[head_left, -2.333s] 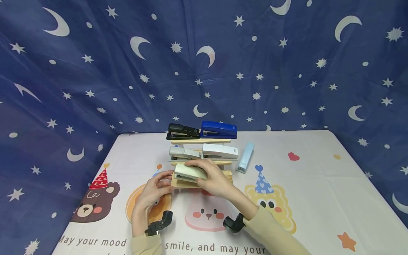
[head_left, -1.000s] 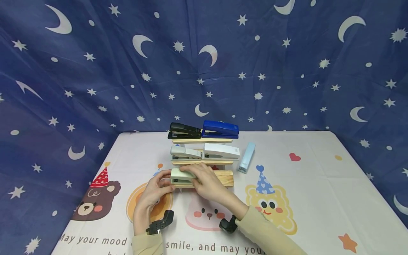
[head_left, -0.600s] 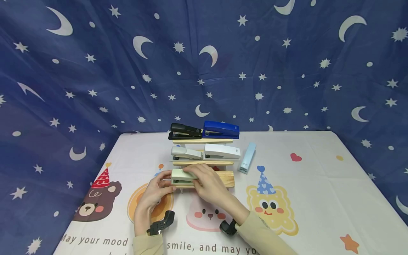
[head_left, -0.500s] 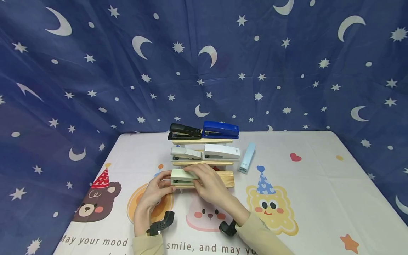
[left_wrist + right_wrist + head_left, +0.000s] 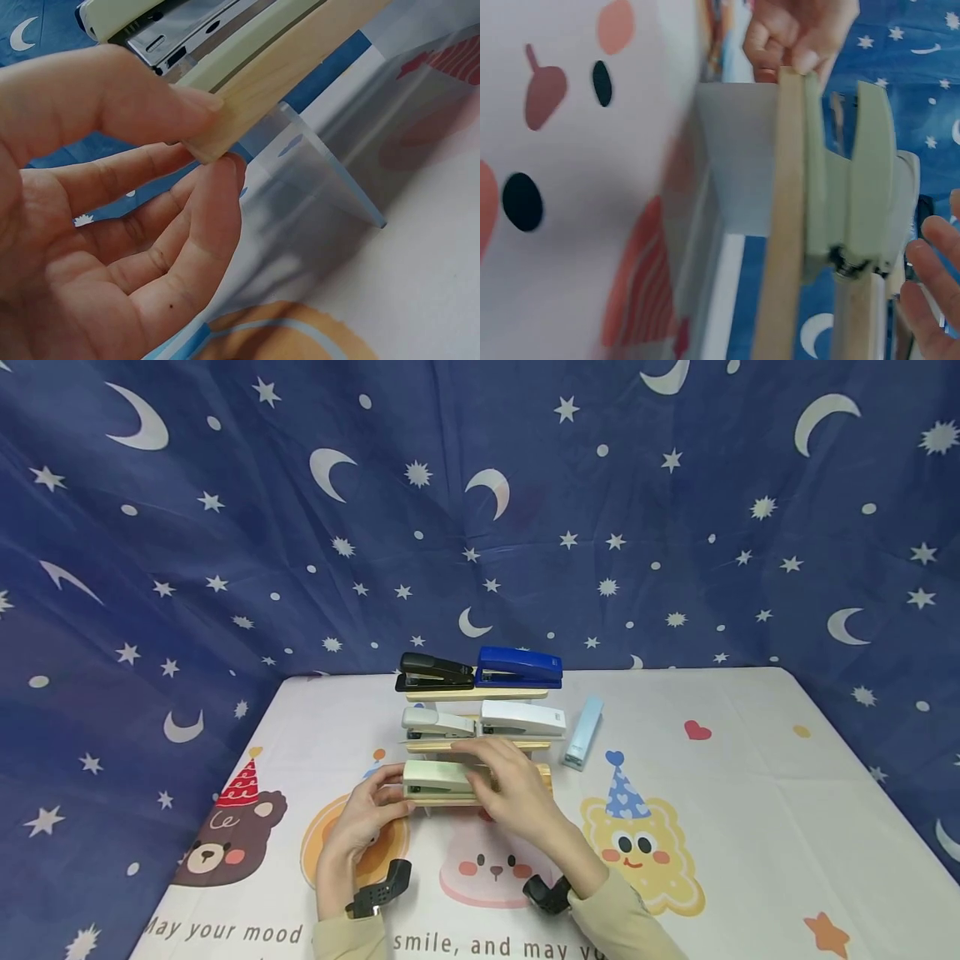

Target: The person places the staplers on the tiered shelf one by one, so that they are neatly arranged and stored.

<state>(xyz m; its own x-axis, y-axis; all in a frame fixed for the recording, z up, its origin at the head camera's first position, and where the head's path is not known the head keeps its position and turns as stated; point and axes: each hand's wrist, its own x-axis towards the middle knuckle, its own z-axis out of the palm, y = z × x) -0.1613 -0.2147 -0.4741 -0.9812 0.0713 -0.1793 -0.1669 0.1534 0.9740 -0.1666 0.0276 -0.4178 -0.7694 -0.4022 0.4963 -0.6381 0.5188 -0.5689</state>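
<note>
A pale green stapler [image 5: 433,777] lies on the left part of the lowest wooden shelf [image 5: 259,94] of a three-tier rack. My left hand [image 5: 365,814] pinches that shelf's left end; in the left wrist view the thumb presses on the wood, with fingertips beneath it. My right hand [image 5: 521,789] hovers over the stapler's right end, fingers extended. In the right wrist view its fingers [image 5: 934,281] stand apart from the green stapler [image 5: 866,180]. The head view hides the stapler's right end behind that hand.
On the top tier sit a black stapler [image 5: 433,672] and a blue stapler [image 5: 519,667]. The middle tier bears a grey stapler [image 5: 437,722] and a white stapler [image 5: 522,717]. Right of the rack, a light blue stapler [image 5: 582,733] lies on the patterned tablecloth [image 5: 735,793].
The green stapler has shifted left and settled along the lowest shelf. My right hand has since let go of it and moved slightly right. The left hand stays at the shelf end.
</note>
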